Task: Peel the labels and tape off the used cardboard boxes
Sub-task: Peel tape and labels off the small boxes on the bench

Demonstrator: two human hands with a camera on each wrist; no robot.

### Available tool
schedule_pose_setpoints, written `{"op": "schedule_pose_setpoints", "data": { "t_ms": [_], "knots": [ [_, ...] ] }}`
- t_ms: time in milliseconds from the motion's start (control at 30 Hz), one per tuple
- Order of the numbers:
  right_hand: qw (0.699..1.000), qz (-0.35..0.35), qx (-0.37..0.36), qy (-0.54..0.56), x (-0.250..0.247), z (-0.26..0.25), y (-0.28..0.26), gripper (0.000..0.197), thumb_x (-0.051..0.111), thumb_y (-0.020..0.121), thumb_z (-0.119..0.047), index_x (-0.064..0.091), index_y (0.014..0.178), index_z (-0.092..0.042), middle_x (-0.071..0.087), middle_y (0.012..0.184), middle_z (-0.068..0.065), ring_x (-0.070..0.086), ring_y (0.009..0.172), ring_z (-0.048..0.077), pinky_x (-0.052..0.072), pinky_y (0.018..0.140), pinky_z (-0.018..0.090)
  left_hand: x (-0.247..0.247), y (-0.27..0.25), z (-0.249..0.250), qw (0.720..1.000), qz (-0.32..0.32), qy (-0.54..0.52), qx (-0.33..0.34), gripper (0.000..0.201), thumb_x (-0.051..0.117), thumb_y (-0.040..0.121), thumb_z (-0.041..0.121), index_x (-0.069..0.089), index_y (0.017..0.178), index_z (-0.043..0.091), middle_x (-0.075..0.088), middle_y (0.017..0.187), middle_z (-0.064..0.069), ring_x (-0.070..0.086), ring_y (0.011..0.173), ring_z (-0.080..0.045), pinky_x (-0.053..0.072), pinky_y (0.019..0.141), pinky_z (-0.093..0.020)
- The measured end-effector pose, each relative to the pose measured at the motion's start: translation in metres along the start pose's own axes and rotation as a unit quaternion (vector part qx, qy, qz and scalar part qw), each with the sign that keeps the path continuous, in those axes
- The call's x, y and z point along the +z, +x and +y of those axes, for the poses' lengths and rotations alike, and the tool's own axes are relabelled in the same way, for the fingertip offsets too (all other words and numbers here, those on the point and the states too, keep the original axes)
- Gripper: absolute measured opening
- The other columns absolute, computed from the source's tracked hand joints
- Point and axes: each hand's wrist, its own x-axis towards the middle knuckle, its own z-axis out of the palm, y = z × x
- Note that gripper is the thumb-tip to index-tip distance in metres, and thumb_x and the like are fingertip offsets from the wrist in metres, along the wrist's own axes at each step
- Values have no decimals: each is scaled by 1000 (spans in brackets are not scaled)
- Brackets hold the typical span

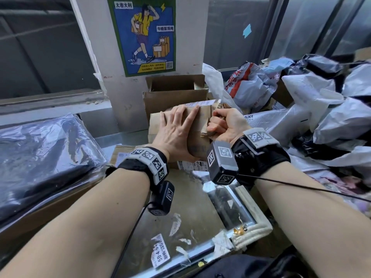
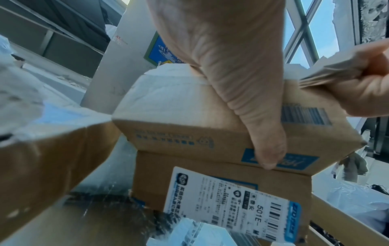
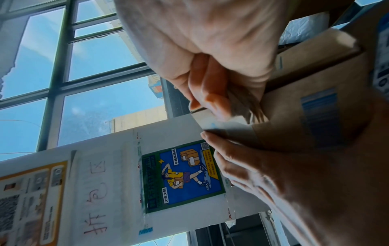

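Note:
A small brown cardboard box (image 1: 202,119) sits on top of another box (image 2: 189,168) that carries a white shipping label (image 2: 229,199). My left hand (image 1: 176,127) lies flat on the small box's top with fingers spread, its thumb (image 2: 258,116) pressed down the near side. My right hand (image 1: 224,123) is a fist at the box's right edge and grips a crumpled strip of brown tape (image 2: 336,69) lifted off the box. In the right wrist view the tape (image 3: 225,124) still runs onto the box (image 3: 315,79) beside my left hand (image 3: 294,183).
Open cardboard boxes (image 1: 174,91) stand behind, against a white pillar with a poster (image 1: 142,35). Grey plastic mailer bags (image 1: 321,109) are heaped at right. A black plastic-wrapped bundle (image 1: 40,157) lies at left. Label scraps (image 1: 160,251) stick to the metal table (image 1: 192,207).

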Motion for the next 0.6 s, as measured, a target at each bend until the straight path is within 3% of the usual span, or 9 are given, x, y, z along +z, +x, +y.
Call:
{"op": "schedule_pose_setpoints", "data": {
  "t_ms": [200,600],
  "knots": [
    [999,-17,10,-47,6,7,-3,36,33,98,-15,37,62,-13,20,32,-6,14,25,8,24,35,13,0,-9,-14,1000,11,-12,12,141,73,46,71,-8,152,24,13,150,-12,13,141,-34,16,110,-65],
    [992,-7,42,-119,12,6,-5,35,34,98,-15,39,63,-13,21,31,-6,15,25,7,24,31,14,3,-11,-27,999,17,-6,30,141,75,46,71,-12,150,29,11,150,-7,10,141,-29,19,109,-65]
  ]
}}
